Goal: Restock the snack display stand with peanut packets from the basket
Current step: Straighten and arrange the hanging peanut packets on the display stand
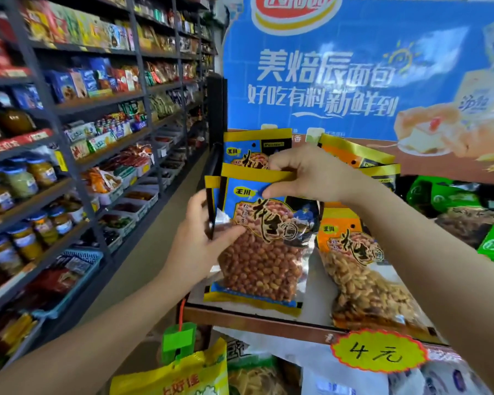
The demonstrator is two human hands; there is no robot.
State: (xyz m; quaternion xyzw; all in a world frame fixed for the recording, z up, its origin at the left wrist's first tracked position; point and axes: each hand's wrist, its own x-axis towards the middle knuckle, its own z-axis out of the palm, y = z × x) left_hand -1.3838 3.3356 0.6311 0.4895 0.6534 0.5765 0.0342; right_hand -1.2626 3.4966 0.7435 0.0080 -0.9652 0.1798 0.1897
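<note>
Peanut packet, blue-and-yellow plastic with red-skinned nuts, was mid-placement on the display stand's shelf.
Right hand pinched its top edge, left hand gripped its side; several packets already stood behind and right of both hands. The basket was out of view, so the remainder was unclear.

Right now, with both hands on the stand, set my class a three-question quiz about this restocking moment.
1. True or false: the right hand pinches the top edge of the blue peanut packet.
2. Which colour are the peanut packets on the shelf to the right of the blue one? A green, B orange, C red.
3. Fill in: the yellow price tag on the shelf edge reads "4 ___".

Key: 1 true; the left hand grips the packet's left side. 2 B. 3 元.
</note>
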